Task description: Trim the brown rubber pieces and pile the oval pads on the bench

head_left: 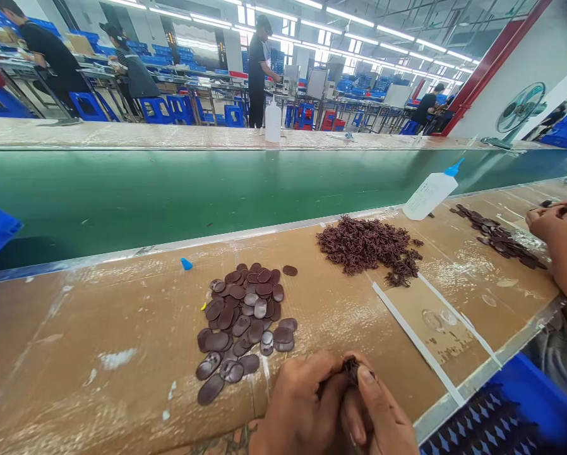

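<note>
Close together at the bottom of the view, my left hand (302, 395) and my right hand (382, 404) are both closed on one small dark brown curly piece (352, 368). It is pinched between the fingertips, and most of it is hidden. To the left of my hands, flat oval dark brown discs (238, 322) lie in a loose heap on the cardboard-covered bench (136, 322). Farther back on the right is a pile of tangled, curly brown pieces (369, 246) that resemble the one in my fingers.
A green conveyor belt (170, 189) runs behind the bench. A white squeeze bottle (428, 197) with a blue tip leans at its edge. At right, a co-worker's hands (561, 234) are near more brown discs (499, 237). A blue crate (534, 385) sits low right; a blue cap (185, 263) lies left.
</note>
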Demonstrator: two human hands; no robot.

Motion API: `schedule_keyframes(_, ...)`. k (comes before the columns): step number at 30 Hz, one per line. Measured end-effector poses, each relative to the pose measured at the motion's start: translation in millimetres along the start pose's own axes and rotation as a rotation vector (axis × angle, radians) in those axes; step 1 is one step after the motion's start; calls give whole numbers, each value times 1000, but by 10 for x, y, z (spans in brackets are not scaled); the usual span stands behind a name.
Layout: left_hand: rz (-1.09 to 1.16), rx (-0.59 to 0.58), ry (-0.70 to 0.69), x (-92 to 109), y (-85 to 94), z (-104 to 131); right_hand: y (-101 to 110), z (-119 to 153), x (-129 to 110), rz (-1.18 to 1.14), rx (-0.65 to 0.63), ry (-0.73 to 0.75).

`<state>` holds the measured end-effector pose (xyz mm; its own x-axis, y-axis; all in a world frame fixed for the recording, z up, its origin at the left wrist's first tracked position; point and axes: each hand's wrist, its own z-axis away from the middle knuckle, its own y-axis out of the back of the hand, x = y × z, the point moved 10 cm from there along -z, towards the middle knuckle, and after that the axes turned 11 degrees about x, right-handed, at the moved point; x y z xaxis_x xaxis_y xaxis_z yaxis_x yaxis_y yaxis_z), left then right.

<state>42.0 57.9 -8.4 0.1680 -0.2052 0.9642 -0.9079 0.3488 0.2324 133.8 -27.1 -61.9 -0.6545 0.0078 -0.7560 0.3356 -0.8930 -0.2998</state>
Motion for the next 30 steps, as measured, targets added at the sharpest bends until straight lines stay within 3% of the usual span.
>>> schedule_keyframes(4,-89,-9,1,-32,-1,-3,-42,-27,46,-42,-20,-33)
schedule_keyframes(9,-149,-14,-69,67,19,-32,-55,-53,-3,-63,-24,-7)
schedule_keyframes(15,-34,-157,-132,193,-69,-37,-44,-204,19,-122,-111,-46)
schedule_keyframes(19,37,-101,-5,107,-4,-62,35,-249,56,-141,-8,-34)
schedule_keyframes(24,164,-10,-105,239,71,-116,33,-223,68,-140,33,-23)
schedule_keyframes(30,271,47,-60,170,65,-145,112,-251,87,-164,63,-9)
